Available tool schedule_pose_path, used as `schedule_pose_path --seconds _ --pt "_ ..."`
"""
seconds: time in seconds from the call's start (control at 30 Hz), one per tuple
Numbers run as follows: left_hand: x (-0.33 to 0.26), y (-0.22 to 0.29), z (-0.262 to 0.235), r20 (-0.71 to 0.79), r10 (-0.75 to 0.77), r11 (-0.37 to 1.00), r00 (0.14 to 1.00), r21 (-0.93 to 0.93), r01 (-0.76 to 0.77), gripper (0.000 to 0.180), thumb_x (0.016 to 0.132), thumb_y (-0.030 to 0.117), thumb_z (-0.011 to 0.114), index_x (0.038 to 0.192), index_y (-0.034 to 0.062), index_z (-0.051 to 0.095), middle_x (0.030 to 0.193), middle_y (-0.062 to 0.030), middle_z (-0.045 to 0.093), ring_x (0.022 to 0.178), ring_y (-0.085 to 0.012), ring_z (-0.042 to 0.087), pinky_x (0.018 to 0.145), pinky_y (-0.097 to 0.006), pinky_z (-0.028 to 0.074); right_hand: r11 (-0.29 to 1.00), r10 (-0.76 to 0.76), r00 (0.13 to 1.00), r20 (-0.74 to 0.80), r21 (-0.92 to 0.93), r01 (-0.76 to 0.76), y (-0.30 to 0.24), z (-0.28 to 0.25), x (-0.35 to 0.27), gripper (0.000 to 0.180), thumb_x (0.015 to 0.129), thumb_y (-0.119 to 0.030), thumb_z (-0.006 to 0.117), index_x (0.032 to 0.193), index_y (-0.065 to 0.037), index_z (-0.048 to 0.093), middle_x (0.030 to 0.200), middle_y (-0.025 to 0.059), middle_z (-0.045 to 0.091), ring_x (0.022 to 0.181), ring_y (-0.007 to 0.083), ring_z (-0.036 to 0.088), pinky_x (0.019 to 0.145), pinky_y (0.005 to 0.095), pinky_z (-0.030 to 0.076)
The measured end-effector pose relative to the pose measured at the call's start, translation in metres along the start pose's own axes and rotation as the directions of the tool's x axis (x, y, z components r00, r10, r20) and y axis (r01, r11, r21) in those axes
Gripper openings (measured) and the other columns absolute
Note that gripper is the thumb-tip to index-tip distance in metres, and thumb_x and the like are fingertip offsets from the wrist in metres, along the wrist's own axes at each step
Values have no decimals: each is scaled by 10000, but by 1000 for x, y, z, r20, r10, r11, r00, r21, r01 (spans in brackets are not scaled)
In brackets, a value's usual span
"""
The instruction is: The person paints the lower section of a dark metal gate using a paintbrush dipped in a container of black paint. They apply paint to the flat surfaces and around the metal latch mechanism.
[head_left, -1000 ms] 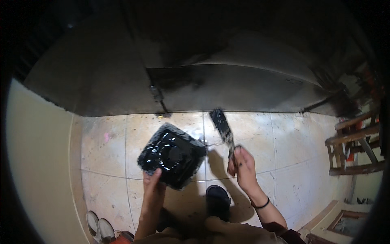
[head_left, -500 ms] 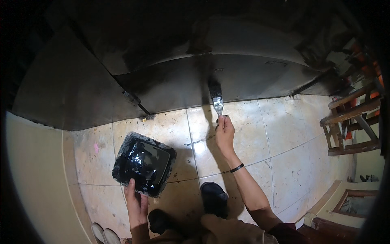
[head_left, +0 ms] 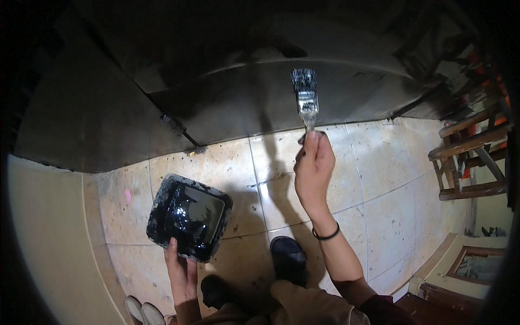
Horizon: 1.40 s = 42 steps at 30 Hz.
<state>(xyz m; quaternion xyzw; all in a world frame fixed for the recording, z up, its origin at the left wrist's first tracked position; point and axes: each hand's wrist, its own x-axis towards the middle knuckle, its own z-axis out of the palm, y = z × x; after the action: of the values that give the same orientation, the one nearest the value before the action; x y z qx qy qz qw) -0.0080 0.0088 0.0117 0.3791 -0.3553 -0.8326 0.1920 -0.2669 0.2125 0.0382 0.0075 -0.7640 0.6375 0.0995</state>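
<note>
paintbrush: flat, metal ferrule, bristles loaded black, held up against the dark panel that stands along the edge of the tiled floor. bristle tips sit on or just at the panel face; contact cannot be told for certain from this height.

progress, judged from the surface: much of the panel already reads black, but unevenly. paler grey patches show to the right of the brush and along the lower band near the floor line, so coverage looks partial, with more coats or strokes left (glare from the light makes wet and dry hard to separate). the far upper part is too dark to judge.

paint tray: black, squarish, rounded corners, glossy pool of black paint inside, so there is plenty of supply left. it is held low and to the person's left, above the floor tiles, well apart from the brush.

right hand: arm stretched forward and up, wrist nearly straight, dark band on the wrist. the grip is pinched shut around the brush handle, fingers wrapped with the thumb side toward the panel, brush pointing away from the body.

left hand: forearm comes up from the lower edge, fingers closed on the near rim of the tray, holding it roughly level from below and behind.

around: dark shoe between the arms, wooden frame at far right, pale wall at left.
</note>
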Motion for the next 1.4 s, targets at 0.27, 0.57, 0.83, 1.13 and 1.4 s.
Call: schedule_pose_path --seconds 0.27,0.57,0.83,1.13,1.4 --pt "-2 5 -3 -7 -13 999 1000 -44 12 594 988 250 658 1490 58 403 1443 -109 511 1327 -259 517 1088 -466 477 959 199 975 96 -226 -173 110 23 -33 335 1077 -257 478 937 25 591 694 188 589 621 234 550 607 392 441" --pt "0 3 -16 5 15 1000 1000 -5 -15 581 1007 356 621 1467 48 442 1455 -108 526 1323 -263 528 1138 -436 423 998 -28 997 76 52 24 1 36 -18 329 1077 -253 484 930 23 586 686 176 605 551 210 528 553 365 418" --pt "-1 7 -16 -12 6 997 1000 -72 -7 571 987 248 661 1468 46 430 1419 -110 540 1299 -262 543 1103 -464 461 943 301 950 86 -175 -283 91 44 -34 360 1069 -240 480 872 40 593 712 211 612 670 293 599 652 428 451" --pt "-3 9 -12 -16 23 1000 1000 12 -22 588 996 361 642 1456 51 448 1440 -97 535 1311 -252 534 1133 -421 431 981 147 985 90 111 -156 -8 24 -15 368 1085 -259 474 856 14 562 657 33 487 587 123 430 557 319 374" --pt "0 6 -12 -49 35 998 998 -51 -37 524 1002 267 637 1434 25 466 1398 -113 562 1263 -259 572 1089 -452 470 992 -15 999 31 -122 19 57 40 -16 344 1077 -248 493 878 19 578 675 79 572 615 121 469 571 325 406"
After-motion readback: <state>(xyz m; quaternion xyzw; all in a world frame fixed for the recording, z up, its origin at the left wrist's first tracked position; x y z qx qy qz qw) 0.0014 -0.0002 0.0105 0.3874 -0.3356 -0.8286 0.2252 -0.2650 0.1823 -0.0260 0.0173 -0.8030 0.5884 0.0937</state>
